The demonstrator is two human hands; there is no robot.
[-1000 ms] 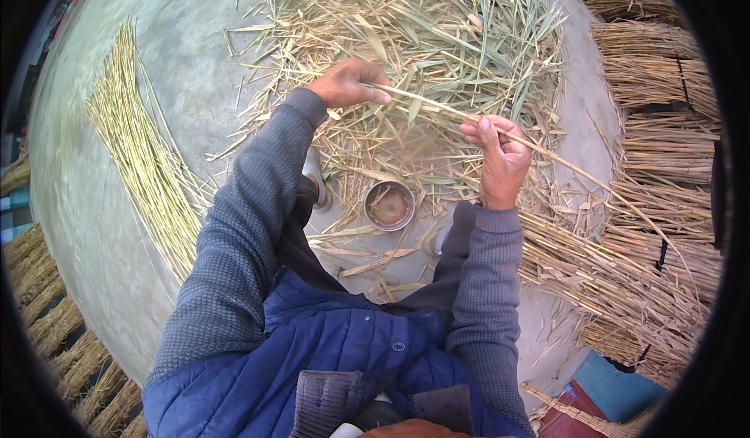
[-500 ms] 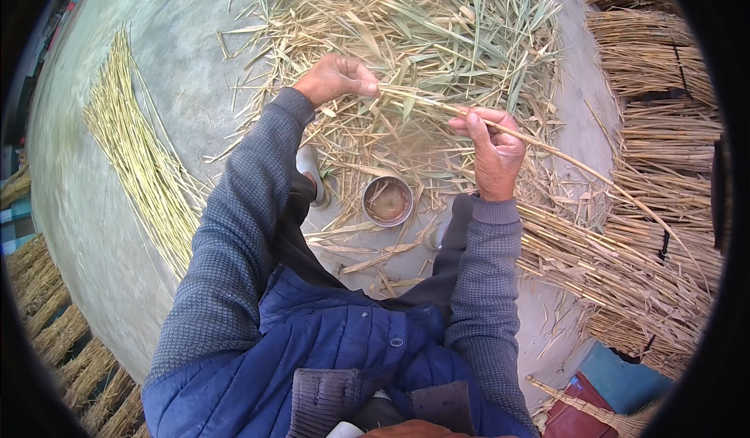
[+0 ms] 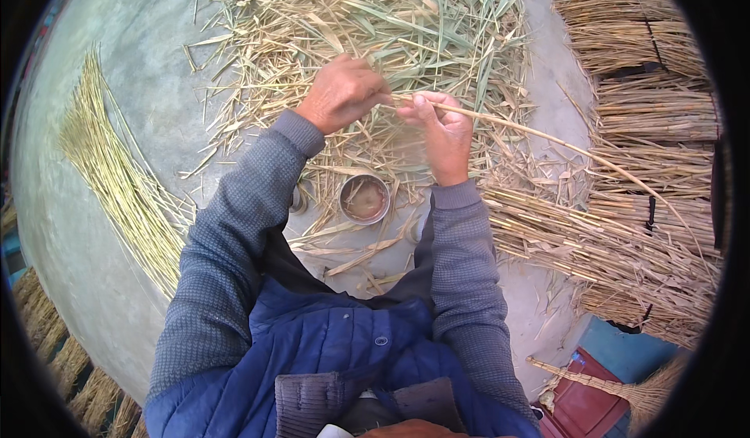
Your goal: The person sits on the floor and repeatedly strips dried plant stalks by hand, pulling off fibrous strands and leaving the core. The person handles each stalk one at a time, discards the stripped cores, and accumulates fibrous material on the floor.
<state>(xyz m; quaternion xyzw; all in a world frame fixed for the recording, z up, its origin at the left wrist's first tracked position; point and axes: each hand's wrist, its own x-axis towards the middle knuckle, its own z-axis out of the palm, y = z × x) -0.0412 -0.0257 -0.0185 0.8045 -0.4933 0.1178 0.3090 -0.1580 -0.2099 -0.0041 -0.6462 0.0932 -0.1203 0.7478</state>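
A long tan reed stalk [image 3: 539, 132] runs across both my hands over a heap of shed leaves [image 3: 406, 24]. My right hand [image 3: 447, 137] pinches it close to its left end, and its thin tail bends down to the right over the reed bundles. My left hand [image 3: 344, 94] is closed at that left end, knuckles up, its fingertips nearly meeting my right fingers. What exactly lies under the left fingertips is partly hidden. Below my hands, a round metal bowl [image 3: 342, 201] stands on the floor between my feet, with a little brownish matter inside.
Greenish-yellow stripped stalks [image 3: 129, 180] lie on the concrete floor [image 3: 168, 71] at left. Leafy reeds [image 3: 578, 239] stretch out at right, beside tied bundles [image 3: 625, 28]. A straw broom [image 3: 625, 391] and a dark red object [image 3: 582, 411] are at lower right.
My right hand has moved left and slightly up, closing the gap to my left hand. The left hand has turned knuckles up and shifted slightly right. The whole view has shifted a little.
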